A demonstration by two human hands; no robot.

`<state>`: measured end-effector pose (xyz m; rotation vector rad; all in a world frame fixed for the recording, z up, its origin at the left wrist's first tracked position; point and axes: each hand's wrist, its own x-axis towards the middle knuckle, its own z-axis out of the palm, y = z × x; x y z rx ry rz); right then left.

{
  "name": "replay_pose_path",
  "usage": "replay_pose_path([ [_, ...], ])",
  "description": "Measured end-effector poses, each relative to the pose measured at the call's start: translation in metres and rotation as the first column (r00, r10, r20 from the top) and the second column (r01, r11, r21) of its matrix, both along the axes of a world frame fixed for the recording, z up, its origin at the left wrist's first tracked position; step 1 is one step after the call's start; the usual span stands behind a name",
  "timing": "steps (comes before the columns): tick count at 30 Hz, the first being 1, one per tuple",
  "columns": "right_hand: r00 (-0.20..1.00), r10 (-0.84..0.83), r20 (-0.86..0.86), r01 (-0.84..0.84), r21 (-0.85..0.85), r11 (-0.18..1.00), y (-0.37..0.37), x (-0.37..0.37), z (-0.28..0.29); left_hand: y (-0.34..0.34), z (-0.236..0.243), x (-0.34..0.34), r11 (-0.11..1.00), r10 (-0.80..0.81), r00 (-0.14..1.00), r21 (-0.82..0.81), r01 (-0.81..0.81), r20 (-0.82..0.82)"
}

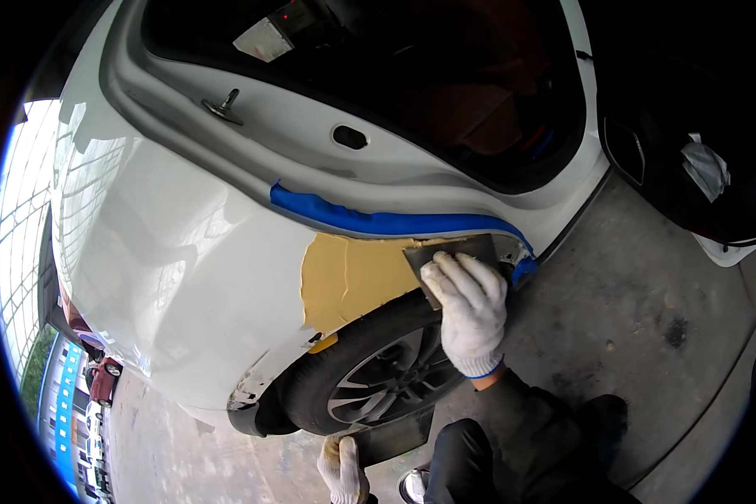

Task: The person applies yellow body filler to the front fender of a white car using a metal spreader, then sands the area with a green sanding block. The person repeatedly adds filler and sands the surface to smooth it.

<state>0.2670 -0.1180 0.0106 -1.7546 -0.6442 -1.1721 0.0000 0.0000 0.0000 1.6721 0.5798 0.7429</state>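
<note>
Fingers (458,275) (right, gloved) partly hide a spreader (479,244).

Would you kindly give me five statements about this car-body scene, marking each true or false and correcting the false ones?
1. The right hand holds a dark flat spreader at the filler. True.
2. The masking tape along the door opening is red. False: it is blue.
3. The left hand is empty. False: it holds a dark flat plate.
4. Both hands wear white gloves. True.
5. No wheel shows below the filler. False: a spoked wheel with its tyre is there.
</note>
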Motion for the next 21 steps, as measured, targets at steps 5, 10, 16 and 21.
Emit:
replay_pose_path([
  [5,0.994,0.093,-0.050,-0.094,-0.018,0.995,-0.007,-0.014,-0.014,-0.010,0.011,0.009,0.999,0.044,0.993,0.032,-0.041,-0.107],
  [10,0.999,0.016,-0.052,-0.018,-0.030,0.999,-0.011,0.003,0.010,-0.012,0.011,0.011,0.999,0.034,0.996,0.001,-0.034,-0.087],
  [16,0.996,0.075,-0.046,-0.078,-0.071,0.994,-0.011,-0.003,-0.006,-0.014,0.012,0.013,0.999,0.034,0.998,-0.002,-0.034,-0.049],
  [21,0.998,0.059,0.001,-0.059,-0.042,0.997,-0.002,0.009,0.006,-0.010,0.009,0.009,0.998,0.054,0.997,0.028,-0.053,-0.047],
])
